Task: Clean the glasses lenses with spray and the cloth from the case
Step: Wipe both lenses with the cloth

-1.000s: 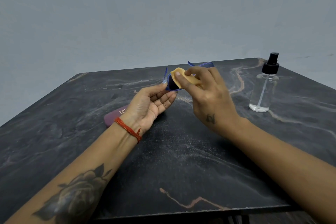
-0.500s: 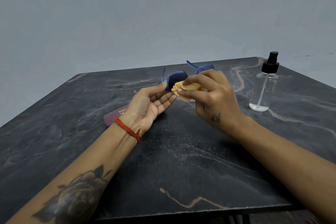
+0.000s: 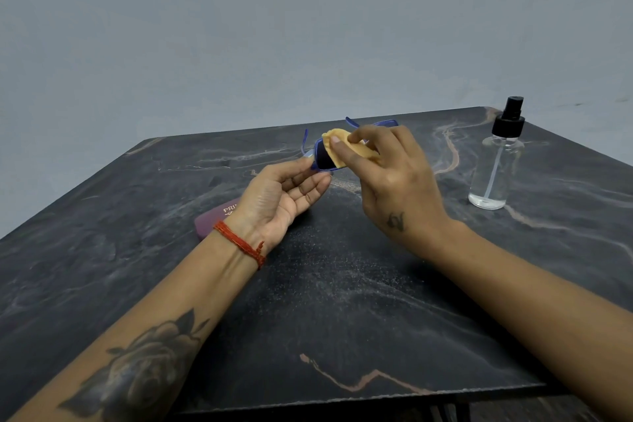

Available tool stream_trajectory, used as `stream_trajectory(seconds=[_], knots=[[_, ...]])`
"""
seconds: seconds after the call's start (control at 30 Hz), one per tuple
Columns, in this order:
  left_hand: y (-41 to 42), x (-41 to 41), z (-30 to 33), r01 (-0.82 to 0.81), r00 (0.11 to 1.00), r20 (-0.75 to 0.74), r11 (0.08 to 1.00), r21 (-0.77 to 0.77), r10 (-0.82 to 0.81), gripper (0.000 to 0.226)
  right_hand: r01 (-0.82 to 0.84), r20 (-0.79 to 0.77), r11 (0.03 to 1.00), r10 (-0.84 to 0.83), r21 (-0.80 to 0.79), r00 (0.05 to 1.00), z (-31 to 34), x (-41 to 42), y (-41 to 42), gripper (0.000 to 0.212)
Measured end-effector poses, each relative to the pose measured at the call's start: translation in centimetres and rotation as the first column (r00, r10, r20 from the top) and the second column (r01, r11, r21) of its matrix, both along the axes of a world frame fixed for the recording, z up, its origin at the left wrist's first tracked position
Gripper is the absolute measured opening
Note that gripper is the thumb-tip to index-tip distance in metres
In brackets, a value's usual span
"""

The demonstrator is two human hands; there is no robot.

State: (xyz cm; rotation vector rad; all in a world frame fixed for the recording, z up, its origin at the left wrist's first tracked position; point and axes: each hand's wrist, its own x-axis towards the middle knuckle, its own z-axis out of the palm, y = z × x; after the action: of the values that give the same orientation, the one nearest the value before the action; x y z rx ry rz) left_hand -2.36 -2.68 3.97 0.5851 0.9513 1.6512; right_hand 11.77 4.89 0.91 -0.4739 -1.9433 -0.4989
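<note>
Blue-framed glasses [image 3: 322, 158] with dark lenses are held above the table's middle. My left hand [image 3: 284, 192] grips them by the left end of the frame, palm up. My right hand [image 3: 387, 168] pinches a small yellow cloth [image 3: 342, 147] and presses it over the left lens; the right lens is mostly hidden behind my fingers. A clear spray bottle [image 3: 496, 161] with a black pump stands upright at the right, apart from both hands. The maroon case [image 3: 215, 219] lies closed on the table, partly hidden under my left wrist.
The dark marble table [image 3: 342, 301] has its front edge close to me and its far edge just behind the glasses. A plain grey wall fills the background.
My right hand has slid the cloth back up over the left lens, after dropping to the lens's lower edge half a second ago. The left hand and the bottle stayed put.
</note>
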Motion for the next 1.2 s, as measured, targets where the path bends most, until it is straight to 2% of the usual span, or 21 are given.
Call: stream_trajectory(seconds=[0.23,0.57,0.87,1.03,1.2], knots=[[-0.2,0.2,-0.1,0.027,0.999,-0.045,0.999,0.032,-0.026,0.008,-0.022,0.059,0.995,0.016,0.101,0.998,0.1,-0.3,-0.5,0.04],[-0.1,0.0,0.1,-0.005,0.999,-0.033,1.0,0.016,0.006,0.007,0.075,-0.058,0.996,-0.073,0.04,0.996,0.8,0.9,-0.2,0.04],[-0.1,0.0,0.0,0.003,0.999,-0.04,1.0,0.012,-0.002,0.013,0.047,0.036,0.997,-0.049,0.057,0.998,0.6,0.4,-0.3,0.04],[-0.1,0.1,-0.2,0.014,0.998,-0.07,1.0,0.027,-0.012,0.008,0.003,0.116,0.995,-0.015,0.1,0.993,0.4,0.0,-0.6,0.041],[0.0,0.1,0.0,-0.02,0.997,-0.071,0.999,0.035,0.022,0.007,-0.048,0.115,0.993,0.035,0.112,0.993,0.4,0.0,-0.5,0.04]])
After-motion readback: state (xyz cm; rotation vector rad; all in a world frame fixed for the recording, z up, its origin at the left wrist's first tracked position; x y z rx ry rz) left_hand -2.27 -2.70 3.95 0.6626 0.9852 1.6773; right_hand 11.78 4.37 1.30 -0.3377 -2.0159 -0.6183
